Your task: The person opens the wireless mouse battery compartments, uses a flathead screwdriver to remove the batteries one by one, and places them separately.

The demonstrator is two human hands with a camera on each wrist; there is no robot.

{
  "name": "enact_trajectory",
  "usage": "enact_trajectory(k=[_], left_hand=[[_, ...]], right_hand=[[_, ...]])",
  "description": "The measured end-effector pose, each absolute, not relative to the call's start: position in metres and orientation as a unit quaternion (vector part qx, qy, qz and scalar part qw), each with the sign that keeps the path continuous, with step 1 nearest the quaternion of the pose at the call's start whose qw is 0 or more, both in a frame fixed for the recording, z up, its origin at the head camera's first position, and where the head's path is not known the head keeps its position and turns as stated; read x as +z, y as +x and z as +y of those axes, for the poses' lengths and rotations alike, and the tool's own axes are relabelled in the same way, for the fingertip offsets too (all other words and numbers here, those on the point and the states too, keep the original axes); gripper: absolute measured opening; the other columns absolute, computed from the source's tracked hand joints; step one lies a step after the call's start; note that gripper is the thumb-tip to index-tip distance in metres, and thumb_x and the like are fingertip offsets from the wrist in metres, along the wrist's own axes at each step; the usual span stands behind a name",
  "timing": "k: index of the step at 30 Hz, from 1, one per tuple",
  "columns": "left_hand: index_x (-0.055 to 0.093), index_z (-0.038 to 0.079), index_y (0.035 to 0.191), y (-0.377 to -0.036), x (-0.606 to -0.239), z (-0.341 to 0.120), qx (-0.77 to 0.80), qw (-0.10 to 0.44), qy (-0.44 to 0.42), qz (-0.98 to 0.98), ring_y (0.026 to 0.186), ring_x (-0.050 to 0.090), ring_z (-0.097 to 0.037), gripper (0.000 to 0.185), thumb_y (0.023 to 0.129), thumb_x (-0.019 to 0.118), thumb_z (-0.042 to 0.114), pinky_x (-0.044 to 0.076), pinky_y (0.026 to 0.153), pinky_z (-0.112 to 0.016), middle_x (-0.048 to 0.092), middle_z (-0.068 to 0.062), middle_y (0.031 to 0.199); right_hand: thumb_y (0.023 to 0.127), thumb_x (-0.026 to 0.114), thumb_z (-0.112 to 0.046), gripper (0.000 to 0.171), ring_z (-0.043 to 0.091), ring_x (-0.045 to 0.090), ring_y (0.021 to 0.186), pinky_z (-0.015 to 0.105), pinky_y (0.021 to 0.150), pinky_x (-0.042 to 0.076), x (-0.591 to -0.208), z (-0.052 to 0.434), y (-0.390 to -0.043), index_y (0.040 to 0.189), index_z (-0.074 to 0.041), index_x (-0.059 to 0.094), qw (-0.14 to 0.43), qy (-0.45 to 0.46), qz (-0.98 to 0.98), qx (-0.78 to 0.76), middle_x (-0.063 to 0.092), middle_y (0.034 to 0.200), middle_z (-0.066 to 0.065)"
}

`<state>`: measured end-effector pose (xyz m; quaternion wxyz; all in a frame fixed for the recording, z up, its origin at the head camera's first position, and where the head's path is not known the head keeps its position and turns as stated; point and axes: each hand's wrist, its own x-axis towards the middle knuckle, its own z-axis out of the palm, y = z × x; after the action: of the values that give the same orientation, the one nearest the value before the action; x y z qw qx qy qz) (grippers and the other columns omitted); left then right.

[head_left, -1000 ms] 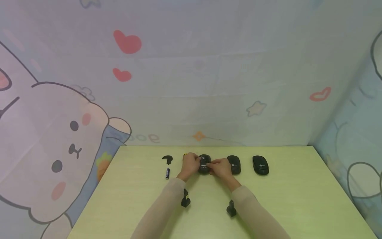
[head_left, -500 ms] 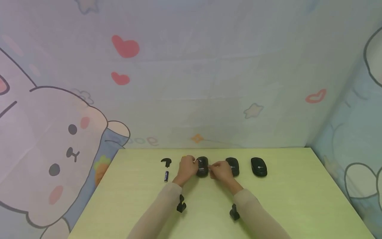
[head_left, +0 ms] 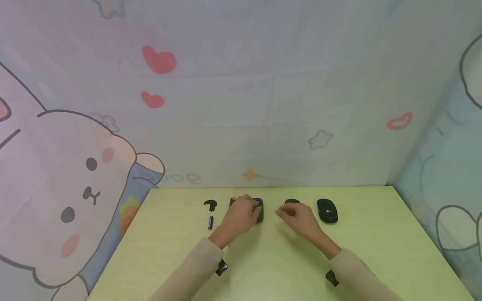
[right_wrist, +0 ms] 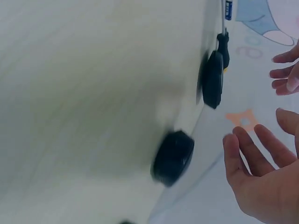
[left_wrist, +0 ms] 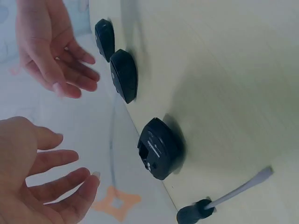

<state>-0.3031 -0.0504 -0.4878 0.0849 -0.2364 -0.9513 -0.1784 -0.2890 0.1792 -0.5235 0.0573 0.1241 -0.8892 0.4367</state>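
Observation:
An upturned black mouse [head_left: 260, 213] lies on the table with its underside showing [left_wrist: 159, 149]. My left hand [head_left: 246, 210] hovers over its left side, fingers spread and holding nothing [left_wrist: 51, 186]. My right hand [head_left: 295, 214] hangs open a little to the right [right_wrist: 257, 172], above a second black mouse [head_left: 291, 202] that it mostly hides. In the wrist views neither hand touches a mouse.
A third black mouse [head_left: 327, 210] sits further right. A black screwdriver [left_wrist: 224, 198] lies left of the upturned mouse, then a black battery cover [head_left: 211, 204] and a battery [head_left: 210, 222]. The yellow-green table [head_left: 263, 259] meets a cartoon-print wall at the back.
Both hands have let go of the middle mouse. My right hand has moved off to the right, and my left hand has lifted with its fingers spread.

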Motion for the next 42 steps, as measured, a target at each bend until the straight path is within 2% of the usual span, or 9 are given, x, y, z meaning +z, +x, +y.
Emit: enact_trajectory(k=[2, 5, 12, 16, 20, 25, 30, 32, 42], left_hand=[[0.075, 0.005, 0.127, -0.300, -0.489, -0.046, -0.147, 0.081, -0.259, -0.951, 0.112, 0.071, -0.028, 0.033, 0.107, 0.062, 0.027, 0.065, 0.089, -0.038, 0.073, -0.012, 0.123], [0.070, 0.008, 0.136, -0.297, -0.492, -0.038, -0.096, 0.071, -0.287, -0.950, 0.120, 0.068, -0.028, 0.038, 0.108, 0.061, 0.032, 0.065, 0.089, -0.037, 0.070, -0.011, 0.133], [0.076, 0.018, 0.127, -0.305, -0.504, -0.023, 0.001, 0.106, -0.333, -0.937, 0.132, 0.066, -0.023, 0.030, 0.107, 0.062, 0.035, 0.063, 0.102, -0.035, 0.070, -0.003, 0.141], [0.072, 0.017, 0.134, -0.311, -0.511, -0.015, 0.025, 0.108, -0.352, -0.929, 0.135, 0.064, -0.020, 0.037, 0.107, 0.061, 0.040, 0.060, 0.106, -0.033, 0.066, -0.003, 0.147], [0.063, 0.017, 0.146, -0.316, -0.519, -0.008, 0.059, 0.096, -0.363, -0.925, 0.141, 0.060, -0.023, 0.048, 0.107, 0.058, 0.046, 0.057, 0.112, -0.033, 0.059, -0.004, 0.155], [0.056, 0.022, 0.153, -0.325, -0.527, -0.001, 0.093, 0.068, -0.385, -0.916, 0.149, 0.052, -0.024, 0.057, 0.106, 0.055, 0.054, 0.052, 0.118, -0.036, 0.049, -0.004, 0.164], [0.055, 0.021, 0.153, -0.335, -0.534, 0.005, 0.093, 0.059, -0.404, -0.908, 0.150, 0.051, -0.022, 0.065, 0.101, 0.058, 0.060, 0.051, 0.119, -0.033, 0.052, -0.004, 0.161], [0.054, 0.020, 0.153, -0.336, -0.537, 0.006, 0.091, 0.057, -0.409, -0.906, 0.149, 0.052, -0.021, 0.066, 0.101, 0.058, 0.060, 0.051, 0.118, -0.032, 0.055, -0.004, 0.159], [0.060, 0.017, 0.147, -0.344, -0.546, 0.010, 0.055, 0.056, -0.402, -0.913, 0.140, 0.061, -0.021, 0.057, 0.102, 0.059, 0.052, 0.060, 0.104, -0.027, 0.060, -0.006, 0.154]], right_hand=[[0.100, 0.074, -0.036, 0.035, 0.028, 0.077, 0.105, 0.045, 0.091, 0.065, -0.522, 0.189, -0.285, 0.120, -0.009, 0.077, 0.078, 0.139, -0.901, 0.403, 0.079, 0.118, 0.010], [0.096, 0.078, -0.036, 0.045, 0.036, 0.074, 0.111, 0.052, 0.093, 0.063, -0.521, 0.201, -0.279, 0.127, -0.004, 0.073, 0.107, 0.153, -0.919, 0.346, 0.074, 0.127, 0.017], [0.092, 0.081, -0.043, 0.075, 0.044, 0.061, 0.130, 0.058, 0.103, 0.058, -0.530, 0.224, -0.278, 0.147, 0.001, 0.055, 0.111, 0.198, -0.945, 0.235, 0.057, 0.147, 0.026], [0.088, 0.084, -0.048, 0.089, 0.045, 0.052, 0.144, 0.061, 0.110, 0.053, -0.535, 0.239, -0.282, 0.154, -0.001, 0.048, 0.110, 0.244, -0.944, 0.190, 0.053, 0.155, 0.025], [0.088, 0.085, -0.044, 0.086, 0.045, 0.054, 0.142, 0.063, 0.103, 0.057, -0.541, 0.251, -0.288, 0.154, -0.002, 0.050, 0.129, 0.300, -0.934, 0.147, 0.053, 0.157, 0.024], [0.095, 0.078, -0.038, 0.076, 0.044, 0.057, 0.139, 0.068, 0.096, 0.059, -0.550, 0.260, -0.295, 0.156, -0.003, 0.048, 0.102, 0.323, -0.933, 0.120, 0.051, 0.157, 0.026], [0.099, 0.074, -0.037, 0.072, 0.042, 0.053, 0.144, 0.061, 0.103, 0.058, -0.563, 0.265, -0.303, 0.156, -0.002, 0.048, 0.094, 0.332, -0.934, 0.098, 0.051, 0.158, 0.025], [0.099, 0.073, -0.036, 0.071, 0.042, 0.052, 0.145, 0.056, 0.106, 0.057, -0.567, 0.265, -0.304, 0.155, -0.001, 0.048, 0.100, 0.339, -0.931, 0.090, 0.050, 0.159, 0.024], [0.096, 0.078, -0.034, 0.062, 0.036, 0.068, 0.129, 0.048, 0.094, 0.064, -0.580, 0.266, -0.314, 0.147, -0.005, 0.060, 0.167, 0.358, -0.916, 0.073, 0.062, 0.149, 0.021]])
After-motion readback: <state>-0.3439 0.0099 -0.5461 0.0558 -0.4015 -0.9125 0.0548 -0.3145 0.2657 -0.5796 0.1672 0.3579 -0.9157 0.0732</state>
